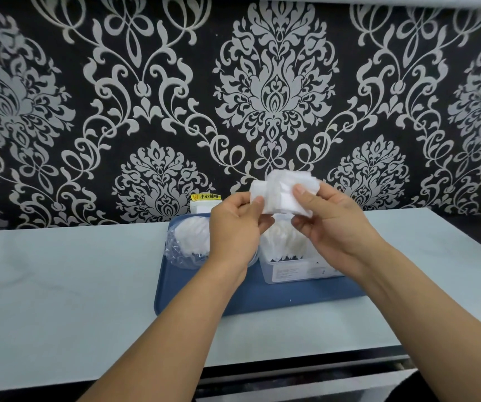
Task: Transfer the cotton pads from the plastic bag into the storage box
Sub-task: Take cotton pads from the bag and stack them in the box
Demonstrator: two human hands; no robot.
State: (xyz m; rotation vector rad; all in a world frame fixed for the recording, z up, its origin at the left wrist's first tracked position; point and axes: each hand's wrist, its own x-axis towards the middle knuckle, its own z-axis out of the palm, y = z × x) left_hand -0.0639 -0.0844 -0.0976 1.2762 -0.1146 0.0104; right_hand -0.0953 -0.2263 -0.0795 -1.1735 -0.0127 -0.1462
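A stack of white cotton pads (280, 192) is held up above the blue tray (262, 300), gripped from both sides. My left hand (233, 227) pinches its left edge and my right hand (329, 221) holds its right side with the thumb on top. Below them stands the clear storage box (297, 271) with white pads fanned inside it. The clear plastic bag (187, 245) lies on the tray's left part, still holding more white pads. My left hand hides the gap between bag and box.
The tray rests on a pale blue-grey counter (59, 285) against a black and silver patterned wall. A small white box with a yellow warning label (204, 203) sits behind the tray. A dark ledge runs along the counter's near edge.
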